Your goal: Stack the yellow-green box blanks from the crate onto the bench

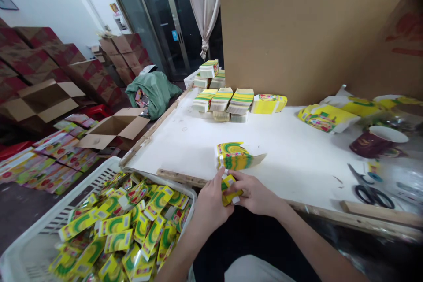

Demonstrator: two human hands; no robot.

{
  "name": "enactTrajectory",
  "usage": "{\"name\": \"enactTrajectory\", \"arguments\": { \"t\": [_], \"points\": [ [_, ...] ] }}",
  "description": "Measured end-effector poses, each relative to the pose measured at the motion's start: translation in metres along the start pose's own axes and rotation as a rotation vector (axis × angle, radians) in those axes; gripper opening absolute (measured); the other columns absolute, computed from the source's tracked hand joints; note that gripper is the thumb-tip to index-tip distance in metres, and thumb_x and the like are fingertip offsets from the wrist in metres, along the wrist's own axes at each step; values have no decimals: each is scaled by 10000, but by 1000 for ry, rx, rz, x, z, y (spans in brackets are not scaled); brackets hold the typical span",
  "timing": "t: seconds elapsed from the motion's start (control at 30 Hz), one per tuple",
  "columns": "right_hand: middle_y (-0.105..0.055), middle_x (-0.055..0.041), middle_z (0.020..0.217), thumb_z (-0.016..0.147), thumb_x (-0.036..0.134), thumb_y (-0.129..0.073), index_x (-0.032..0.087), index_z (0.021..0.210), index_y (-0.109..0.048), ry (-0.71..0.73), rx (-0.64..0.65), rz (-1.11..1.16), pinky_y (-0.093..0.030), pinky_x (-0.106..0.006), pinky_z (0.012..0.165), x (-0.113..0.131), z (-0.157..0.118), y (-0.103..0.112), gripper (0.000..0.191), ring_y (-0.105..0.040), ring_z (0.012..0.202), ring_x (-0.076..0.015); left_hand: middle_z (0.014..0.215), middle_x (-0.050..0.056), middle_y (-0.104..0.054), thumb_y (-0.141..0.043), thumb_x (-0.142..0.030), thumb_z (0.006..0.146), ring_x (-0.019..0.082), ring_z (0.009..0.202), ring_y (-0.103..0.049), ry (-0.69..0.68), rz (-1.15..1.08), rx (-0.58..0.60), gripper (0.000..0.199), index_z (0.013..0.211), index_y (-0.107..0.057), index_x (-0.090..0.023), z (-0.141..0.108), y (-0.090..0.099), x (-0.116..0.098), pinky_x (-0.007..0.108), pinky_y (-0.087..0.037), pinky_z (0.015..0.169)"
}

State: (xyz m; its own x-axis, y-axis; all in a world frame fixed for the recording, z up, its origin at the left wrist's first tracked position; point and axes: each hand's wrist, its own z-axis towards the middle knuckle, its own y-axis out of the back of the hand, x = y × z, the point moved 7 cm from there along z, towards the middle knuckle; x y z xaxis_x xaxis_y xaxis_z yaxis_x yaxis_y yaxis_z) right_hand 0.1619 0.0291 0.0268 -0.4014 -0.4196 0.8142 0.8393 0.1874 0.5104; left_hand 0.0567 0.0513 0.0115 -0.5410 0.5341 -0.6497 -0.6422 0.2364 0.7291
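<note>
Between my two hands, just over the table's front edge, is a small yellow and green box (228,183) with white end flaps. My left hand (213,198) grips its left side, and my right hand (253,191) has its fingers round the right side. Right beyond them on the white table (185,150) lies a stack of flat yellow-green cartons (233,155), one flap sticking out to the right. To the lower left, a white basket (29,246) holds several small yellow-green boxes (114,224).
Carton bundles (240,101) line the table's back before a large cardboard sheet (297,31). At right are yellow packs (327,116), a dark mug (372,143), scissors (370,189) and a wooden strip (380,213). Open cardboard boxes (114,128) and a green sack (158,90) stand on the left floor.
</note>
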Motion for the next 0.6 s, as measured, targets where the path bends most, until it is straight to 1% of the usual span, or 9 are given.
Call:
{"name": "enactTrajectory", "arguments": {
  "t": [0.1, 0.2, 0.27, 0.3, 0.33, 0.4, 0.43, 0.5, 0.6],
  "points": [
    [-493, -71, 1240, 630, -10, -548, 213, 877, -649, -44, -99, 53, -386, -366, 932, -8, 0, -11, 348, -474, 1134, -243, 1098, 98, -561, -571, -131, 566, 247, 952, -553, 41, 32, 8, 774, 1278, -276, -197, -2, 0, 3, 361, -429, 815],
    [-440, -81, 1307, 648, 69, -610, 233, 1139, -530, -34, -43, 147, -332, -408, 983, -12, 3, -17, 523, -372, 1225, -261, 1072, 87, -577, -594, -211, 603, 239, 945, -560, 117, 50, 36, 717, 1254, -293, -202, -5, 9, 12, 341, -434, 804],
    [-419, -86, 1320, 680, 162, -629, 244, 1262, -387, -45, -99, 213, -385, -389, 946, -21, 8, -2, 635, -433, 1178, -240, 1081, 84, -575, -589, -272, 639, 238, 961, -557, 183, 104, 40, 673, 1246, -305, -209, -10, 22, 24, 340, -426, 817],
    [-432, -87, 1302, 709, 188, -605, 242, 1272, -360, -73, -184, 199, -418, -366, 914, -29, 10, 12, 617, -485, 1125, -218, 1101, 86, -567, -577, -292, 656, 239, 977, -550, 220, 151, 38, 644, 1240, -319, -211, -14, 30, 34, 344, -419, 830],
    [-457, -81, 1269, 740, 189, -564, 240, 1257, -367, -116, -286, 127, -439, -344, 886, -38, 12, 28, 556, -522, 1069, -196, 1122, 89, -557, -562, -302, 673, 240, 997, -542, 255, 207, 38, 610, 1232, -336, -208, -19, 39, 46, 348, -409, 846],
    [-516, -74, 1177, 753, 131, -503, 220, 1197, -430, -238, -447, -160, -426, -336, 888, -55, 14, 60, 459, -533, 1019, -183, 1130, 105, -553, -539, -319, 691, 257, 1013, -533, 340, 344, 62, 560, 1211, -381, -188, -30, 55, 74, 365, -400, 853],
    [-538, -69, 1136, 733, 91, -494, 215, 1163, -465, -290, -457, -302, -410, -349, 897, -62, 16, 70, 449, -523, 1016, -193, 1109, 121, -563, -530, -326, 698, 269, 1017, -530, 381, 414, 75, 553, 1208, -395, -163, -37, 63, 89, 377, -394, 859],
    [-581, -64, 1024, 680, 17, -474, 202, 1071, -539, -339, -423, -442, -397, -369, 882, -72, 20, 80, 438, -524, 981, -213, 1138, 163, -544, -568, -342, 658, 316, 1070, -489, 450, 549, 63, 584, 1180, -441, -114, -48, 77, 113, 415, -362, 894],
    [-594, -55, 932, 650, -27, -432, 189, 982, -579, -335, -358, -460, -414, -342, 822, -80, 24, 82, 423, -543, 900, -198, 1177, 174, -528, -566, -374, 668, 317, 1104, -469, 474, 483, 59, 586, 1175, -463, -98, -54, 79, 123, 415, -343, 925]
  ]
}}
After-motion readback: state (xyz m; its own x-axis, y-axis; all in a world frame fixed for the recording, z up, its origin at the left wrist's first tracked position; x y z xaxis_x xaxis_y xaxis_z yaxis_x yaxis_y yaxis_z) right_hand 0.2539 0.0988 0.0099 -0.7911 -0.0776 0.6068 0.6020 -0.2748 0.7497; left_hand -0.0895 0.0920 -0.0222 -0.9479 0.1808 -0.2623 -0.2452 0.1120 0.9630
